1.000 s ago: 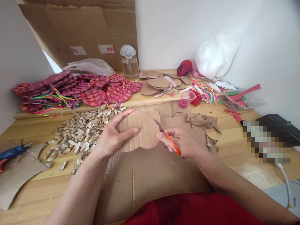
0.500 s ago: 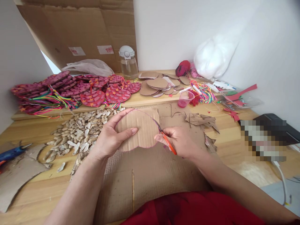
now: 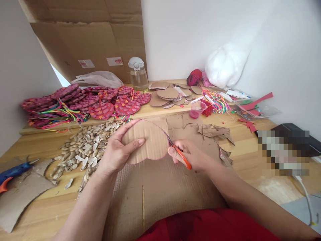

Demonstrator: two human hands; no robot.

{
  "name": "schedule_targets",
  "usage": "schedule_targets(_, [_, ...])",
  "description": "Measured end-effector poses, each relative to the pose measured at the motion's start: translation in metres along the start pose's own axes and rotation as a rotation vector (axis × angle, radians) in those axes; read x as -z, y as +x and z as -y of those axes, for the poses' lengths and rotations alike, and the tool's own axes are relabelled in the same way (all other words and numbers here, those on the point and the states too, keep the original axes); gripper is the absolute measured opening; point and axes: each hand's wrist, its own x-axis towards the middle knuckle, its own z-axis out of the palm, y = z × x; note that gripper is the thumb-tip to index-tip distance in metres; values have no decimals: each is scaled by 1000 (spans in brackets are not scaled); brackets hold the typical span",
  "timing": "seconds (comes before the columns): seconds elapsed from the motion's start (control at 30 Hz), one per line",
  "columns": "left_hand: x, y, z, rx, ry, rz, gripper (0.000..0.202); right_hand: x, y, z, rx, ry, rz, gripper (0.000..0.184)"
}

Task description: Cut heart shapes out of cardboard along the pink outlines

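My left hand [image 3: 117, 152] grips a brown cardboard piece [image 3: 152, 139] with a pink drawn outline, thumb on top and fingers curled behind its upper edge. My right hand [image 3: 194, 155] is closed on orange-handled scissors [image 3: 182, 155]. The scissor blades meet the cardboard's right edge along the pink line. Both hands hover above a large flat cardboard sheet [image 3: 163, 190] lying on the wooden table [image 3: 45, 204].
A heap of pale shells [image 3: 85, 149] lies left of my hands. Red decorated pieces with coloured cords [image 3: 82, 102], cut cardboard shapes [image 3: 168, 93], a clear bottle [image 3: 137, 73], a pink cup [image 3: 197, 108] and cardboard scraps [image 3: 217, 132] sit behind. A blue glue gun [image 3: 12, 172] lies far left.
The camera view shifted slightly down and right. My hands, the cardboard piece and the scissors hold nearly the same pose, with the blades a little further along the edge.
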Motion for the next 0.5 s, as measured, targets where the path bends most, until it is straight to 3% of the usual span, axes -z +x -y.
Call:
schedule_targets(0.07, [3,2,-3,15,-77,-103,73,1,-1,2,17,-8,11,45])
schedule_targets(0.13, [6,4,-5,52,-117,-151,76,4,-1,4,24,74,-83,43])
schedule_targets(0.2, [5,3,-5,107,-114,-90,74,10,1,7,19,215,-231,40])
schedule_targets(0.27, [2,1,-3,151,-92,22,71,16,4,8,38,314,-291,37])
schedule_targets(0.37, [-5,-5,0,172,-64,153,67,20,7,4,107,403,-217,35])
schedule_targets(0.5, [-10,-9,1,200,-105,237,62,17,8,0,168,352,-109,32])
